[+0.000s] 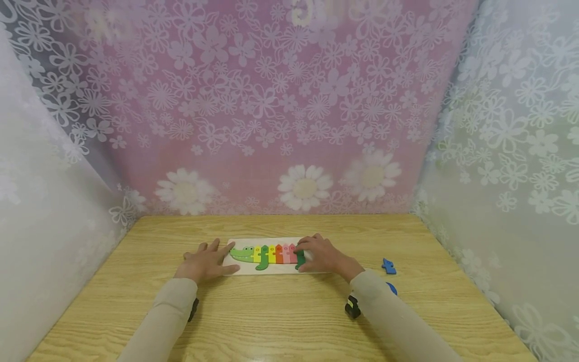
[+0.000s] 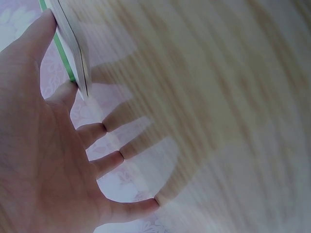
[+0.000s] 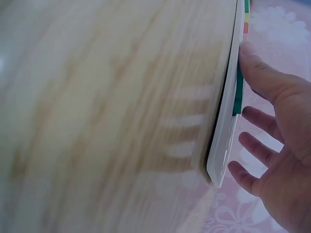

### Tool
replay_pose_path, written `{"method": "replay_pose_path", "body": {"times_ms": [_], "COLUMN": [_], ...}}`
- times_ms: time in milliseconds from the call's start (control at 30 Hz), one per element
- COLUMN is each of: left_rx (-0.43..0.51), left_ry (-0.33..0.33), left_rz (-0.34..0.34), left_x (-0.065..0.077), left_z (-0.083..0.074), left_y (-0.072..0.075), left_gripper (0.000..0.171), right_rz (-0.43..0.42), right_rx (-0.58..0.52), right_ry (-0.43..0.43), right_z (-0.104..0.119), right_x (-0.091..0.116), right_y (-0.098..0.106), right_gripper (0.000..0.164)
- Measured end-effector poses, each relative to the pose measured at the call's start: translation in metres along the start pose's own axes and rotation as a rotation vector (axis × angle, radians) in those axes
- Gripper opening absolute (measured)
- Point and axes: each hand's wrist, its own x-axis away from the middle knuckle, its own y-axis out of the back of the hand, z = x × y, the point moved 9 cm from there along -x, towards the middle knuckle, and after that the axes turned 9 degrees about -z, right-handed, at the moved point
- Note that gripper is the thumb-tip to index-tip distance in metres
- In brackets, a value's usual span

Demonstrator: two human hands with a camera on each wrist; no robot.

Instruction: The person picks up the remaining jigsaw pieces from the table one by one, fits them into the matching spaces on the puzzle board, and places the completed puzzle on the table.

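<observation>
A pale wooden puzzle board (image 1: 271, 272) lies on the table, bearing a crocodile made of coloured pieces. Its light green head (image 1: 242, 255) is at the left, followed by yellow, orange-red and pink pieces. Spread across the board's left end is my left hand (image 1: 205, 262), thumb and index finger touching the board and the other fingers resting on the table. My right hand (image 1: 323, 256) is over the right part, where thumb and index finger pinch a dark green puzzle piece (image 1: 300, 258) beside the pink ones. In the right wrist view this dark green piece (image 3: 238, 92) sits at board level.
To the right lies a blue puzzle piece (image 1: 388, 266). Another blue piece (image 1: 392, 288) is partly hidden by the right sleeve. Patterned curtains (image 1: 289, 125) stand behind and on both sides of the wood-grain table (image 1: 271, 322).
</observation>
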Motion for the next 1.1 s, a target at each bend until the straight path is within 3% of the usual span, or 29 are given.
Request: {"method": "replay_pose_path", "body": {"times_ms": [167,467,1100], "left_rx": [0.009,0.000,-0.002], "left_ry": [0.002,0.001,0.001], "left_rz": [0.004,-0.010,-0.011], "left_x": [0.000,0.001,-0.001], "left_z": [0.000,0.000,0.002], "left_y": [-0.001,0.002,-0.002], "left_gripper": [0.090,0.089,0.091], "right_rz": [-0.014,-0.032,-0.080], "right_rx": [0.020,0.035,0.125], "right_ry": [0.034,0.030,0.004], "right_z": [0.001,-0.009,-0.065], "right_x": [0.005,0.031,0.102], "right_y": [0.007,0.041,0.095], "right_gripper": [0.051,0.044,0.038]}}
